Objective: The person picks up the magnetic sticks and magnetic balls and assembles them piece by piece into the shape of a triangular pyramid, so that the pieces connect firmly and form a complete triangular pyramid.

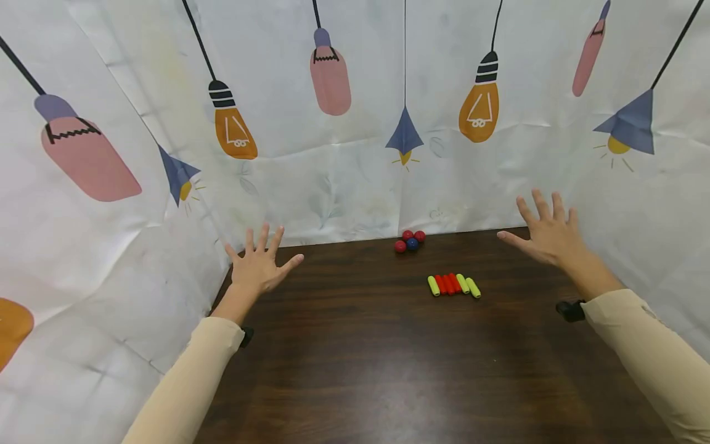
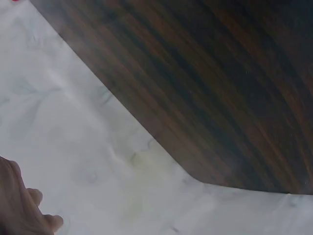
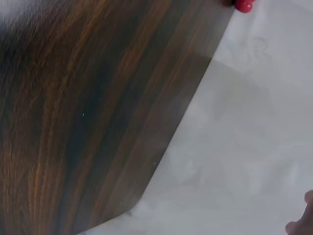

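Observation:
My left hand point(image 1: 255, 269) is held out over the far left part of the dark wooden table point(image 1: 344, 357), fingers spread and straight, holding nothing. On the far right, my right hand point(image 1: 551, 239) reaches out the same way, thumb pointing inward. Between them, several short red sticks point(image 1: 448, 284) lie side by side, flanked by yellow-green sticks point(image 1: 434, 285). Behind these, a blue ball point(image 1: 412, 244) sits bunched with three red balls point(image 1: 400, 246) by the back edge. Only fingertips of the left hand point(image 2: 22, 203) and right hand point(image 3: 302, 221) show in the wrist views.
A white cloth point(image 1: 288, 179) printed with hanging lamps stands behind the table and along both sides. Black wrist straps point(image 1: 571, 310) sit at the sleeve ends. The right wrist view catches a red ball point(image 3: 243, 5) at the table's back edge.

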Tool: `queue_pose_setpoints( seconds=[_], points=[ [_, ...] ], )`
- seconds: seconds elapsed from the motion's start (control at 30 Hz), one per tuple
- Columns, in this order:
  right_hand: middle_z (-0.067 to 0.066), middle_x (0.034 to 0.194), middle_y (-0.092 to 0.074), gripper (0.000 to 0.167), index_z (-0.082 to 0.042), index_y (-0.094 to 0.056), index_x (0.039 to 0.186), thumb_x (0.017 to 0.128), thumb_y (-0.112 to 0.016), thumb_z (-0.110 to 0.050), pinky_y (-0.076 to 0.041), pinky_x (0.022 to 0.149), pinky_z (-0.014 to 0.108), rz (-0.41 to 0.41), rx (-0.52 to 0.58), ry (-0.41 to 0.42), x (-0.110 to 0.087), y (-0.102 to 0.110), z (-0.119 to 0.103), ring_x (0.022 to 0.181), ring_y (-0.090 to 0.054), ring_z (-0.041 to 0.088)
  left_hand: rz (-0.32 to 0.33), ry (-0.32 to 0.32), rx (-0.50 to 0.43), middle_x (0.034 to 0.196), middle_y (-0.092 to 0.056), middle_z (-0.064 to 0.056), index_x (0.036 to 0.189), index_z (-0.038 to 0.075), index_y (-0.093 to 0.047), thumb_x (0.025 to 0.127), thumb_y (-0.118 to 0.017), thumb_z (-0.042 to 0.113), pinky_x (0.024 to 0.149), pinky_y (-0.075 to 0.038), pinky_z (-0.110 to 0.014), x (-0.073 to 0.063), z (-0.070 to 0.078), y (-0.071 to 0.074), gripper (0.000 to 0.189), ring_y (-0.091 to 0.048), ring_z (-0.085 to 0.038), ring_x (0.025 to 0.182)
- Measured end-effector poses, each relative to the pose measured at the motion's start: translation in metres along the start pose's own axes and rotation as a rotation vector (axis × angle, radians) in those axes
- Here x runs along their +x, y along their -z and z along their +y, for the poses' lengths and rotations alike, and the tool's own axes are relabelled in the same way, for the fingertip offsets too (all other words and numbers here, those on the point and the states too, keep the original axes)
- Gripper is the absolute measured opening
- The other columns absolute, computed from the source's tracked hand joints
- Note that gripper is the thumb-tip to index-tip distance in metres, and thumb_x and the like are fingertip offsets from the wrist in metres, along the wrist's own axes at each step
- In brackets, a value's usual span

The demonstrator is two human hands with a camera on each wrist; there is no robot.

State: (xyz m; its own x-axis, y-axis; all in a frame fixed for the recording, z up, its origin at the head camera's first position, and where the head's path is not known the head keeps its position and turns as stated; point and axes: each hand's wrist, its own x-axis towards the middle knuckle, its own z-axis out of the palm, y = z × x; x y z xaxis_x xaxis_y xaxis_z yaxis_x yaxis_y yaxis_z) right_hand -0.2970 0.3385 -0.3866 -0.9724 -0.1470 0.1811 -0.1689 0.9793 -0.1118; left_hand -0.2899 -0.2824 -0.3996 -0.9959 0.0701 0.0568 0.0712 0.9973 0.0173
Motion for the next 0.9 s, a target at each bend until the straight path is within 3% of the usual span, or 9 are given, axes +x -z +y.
queue_pose_setpoints(
  seconds=[0.3, 0.47, 0.9],
  points=[
    [0.022, 0.172, 0.003, 0.1, -0.017, -0.004, 0.166, 0.095, -0.046, -0.074, -0.004, 0.11, 0.081, -0.017, -0.01, 0.027, -0.018, -0.006, -0.01, 0.152, 0.004, 0.06, 0.006, -0.02, -0.002, 0.172, 0.017, -0.005, 0.163, 0.036, 0.01, 0.088, -0.02, 0.091, 0.106, 0.021, -0.08, -0.013, 0.014, -0.017, 0.098, 0.016, -0.043, 0.157],
    [0.017, 0.172, 0.007, 0.099, -0.02, -0.003, 0.166, 0.095, -0.05, -0.071, 0.0, 0.111, 0.082, 0.0, 0.028, 0.042, -0.03, -0.016, -0.013, 0.153, 0.007, 0.059, 0.013, -0.038, -0.027, 0.173, 0.014, -0.005, 0.164, 0.036, 0.007, 0.089, -0.023, 0.09, 0.108, 0.017, -0.081, -0.02, 0.023, -0.027, 0.097, 0.011, -0.043, 0.158],
    [0.019, 0.172, 0.0, 0.097, -0.019, -0.006, 0.166, 0.097, -0.053, -0.066, -0.008, 0.109, 0.083, -0.026, 0.137, 0.028, -0.079, -0.07, -0.023, 0.151, -0.003, 0.061, 0.025, -0.063, -0.087, 0.174, 0.007, -0.006, 0.164, 0.036, 0.003, 0.089, -0.029, 0.089, 0.111, 0.009, -0.082, -0.042, 0.061, -0.068, 0.097, 0.005, -0.041, 0.16]
  ],
)
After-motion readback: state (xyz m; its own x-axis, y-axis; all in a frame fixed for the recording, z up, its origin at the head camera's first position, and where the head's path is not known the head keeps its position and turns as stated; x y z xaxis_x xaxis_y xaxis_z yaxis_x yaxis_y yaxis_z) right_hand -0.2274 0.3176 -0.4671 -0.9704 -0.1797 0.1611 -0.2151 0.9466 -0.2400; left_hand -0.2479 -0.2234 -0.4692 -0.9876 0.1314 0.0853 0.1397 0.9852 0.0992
